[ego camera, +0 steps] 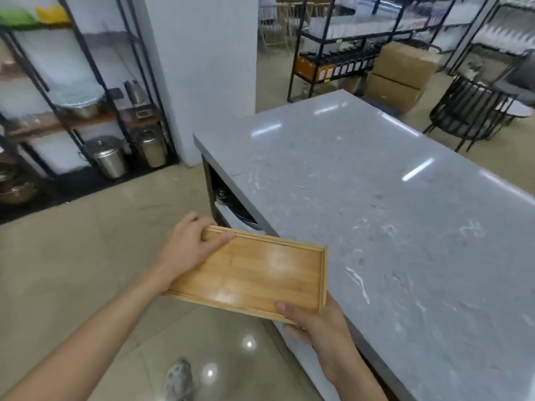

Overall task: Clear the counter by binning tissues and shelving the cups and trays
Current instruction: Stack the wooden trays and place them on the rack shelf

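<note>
A flat wooden tray (254, 270) with a low rim is held in the air at the near left corner of the grey marble counter (390, 204), partly over the floor. My left hand (188, 247) grips its far left end, thumb on the rim. My right hand (312, 319) grips its near right corner, thumb on top. The tray holds nothing. No cups or tissues show on the counter top.
Under the counter's left end an open shelf (231, 204) holds dark dishware. A black metal rack (95, 91) with steel pots stands at the left beside a white pillar (202, 68). More racks, cardboard boxes (399, 73) and a black chair (469, 111) stand beyond the counter.
</note>
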